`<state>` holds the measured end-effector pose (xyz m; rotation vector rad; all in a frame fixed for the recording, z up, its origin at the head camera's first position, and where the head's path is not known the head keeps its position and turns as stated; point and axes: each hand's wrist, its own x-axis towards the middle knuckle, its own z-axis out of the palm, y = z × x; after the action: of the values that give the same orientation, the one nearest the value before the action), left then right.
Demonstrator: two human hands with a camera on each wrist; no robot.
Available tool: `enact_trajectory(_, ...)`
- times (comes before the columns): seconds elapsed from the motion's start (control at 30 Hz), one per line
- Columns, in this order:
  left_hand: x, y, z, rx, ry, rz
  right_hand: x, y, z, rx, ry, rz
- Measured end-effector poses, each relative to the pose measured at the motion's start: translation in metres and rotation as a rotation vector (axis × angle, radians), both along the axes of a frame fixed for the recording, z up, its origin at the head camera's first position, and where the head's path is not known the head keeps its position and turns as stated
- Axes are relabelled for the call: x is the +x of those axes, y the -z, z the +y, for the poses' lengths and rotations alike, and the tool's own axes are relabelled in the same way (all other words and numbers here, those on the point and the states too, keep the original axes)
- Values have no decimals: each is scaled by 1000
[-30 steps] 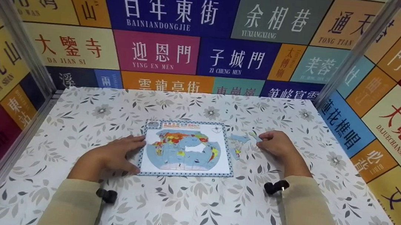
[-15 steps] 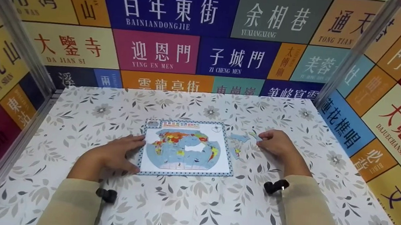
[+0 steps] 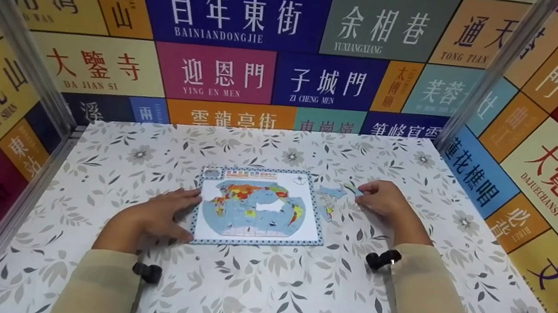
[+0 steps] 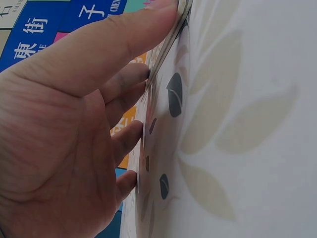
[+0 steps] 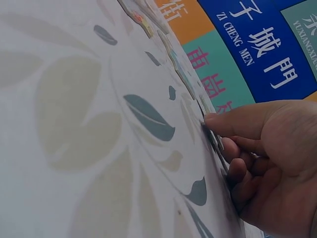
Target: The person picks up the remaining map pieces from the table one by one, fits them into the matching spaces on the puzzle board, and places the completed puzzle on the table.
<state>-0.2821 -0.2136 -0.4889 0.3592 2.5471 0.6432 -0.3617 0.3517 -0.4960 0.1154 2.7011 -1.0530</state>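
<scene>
A world-map jigsaw puzzle in a blue dotted frame [image 3: 259, 243] lies flat on the table, with a white gap in the middle of its map. My left hand [image 3: 161, 214] rests at the frame's left edge, thumb and fingers extended; in the left wrist view the thumb of that left hand [image 4: 74, 129] touches the edge of the board [image 4: 171, 42]. To the right of the frame, my right hand [image 3: 383, 201] pinches a small blue-and-green puzzle piece [image 3: 351, 188] at the table surface. Its fingertips partly cover that piece. Two loose puzzle pieces, one blue [image 3: 332, 192] and one with yellow [image 3: 328, 213], lie between.
The table [image 3: 243, 298] has a white cover with grey leaves and flowers. Panels with large Chinese characters [image 3: 237, 9] stand at the back and both sides. Metal posts [image 3: 490, 75] mark the corners. Each sleeve carries a small black device [image 3: 383, 260].
The pinched puzzle piece shifts very slightly, showing a little more of its green part. Both hands stay in nearly the same place; the head view tilts a little.
</scene>
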Motion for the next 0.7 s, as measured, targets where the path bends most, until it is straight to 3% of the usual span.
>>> enact_trajectory(0.33, 0, 2, 1, -4, -20, -13, 3, -15, -18, -139, 49, -9)
enact_trajectory(0.7, 1, 2, 1, 2, -14, 1, 0, -23, -42, -68, -47, 39)
